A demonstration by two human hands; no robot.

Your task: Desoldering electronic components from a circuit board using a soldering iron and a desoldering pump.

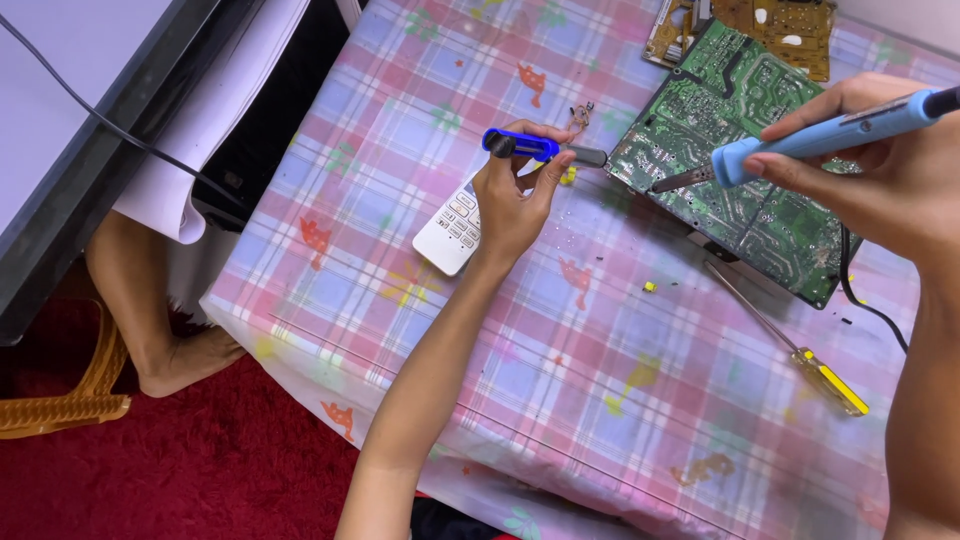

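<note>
My left hand (512, 200) grips a dark blue desoldering pump (535, 147), its grey nozzle pointing at the left edge of a green circuit board (770, 215). My right hand (880, 165) holds a light blue soldering iron (830, 133) whose metal tip rests near the same board edge, just right of the pump's nozzle. The board lies tilted on a pink and blue checked tablecloth (560, 360).
A white remote control (452, 232) lies under my left hand. A yellow-handled screwdriver (800, 350) lies right of centre. Brown circuit boards (770, 25) sit at the far edge. A black cable (865, 300) trails from the board. A foot (185, 360) rests on red carpet at left.
</note>
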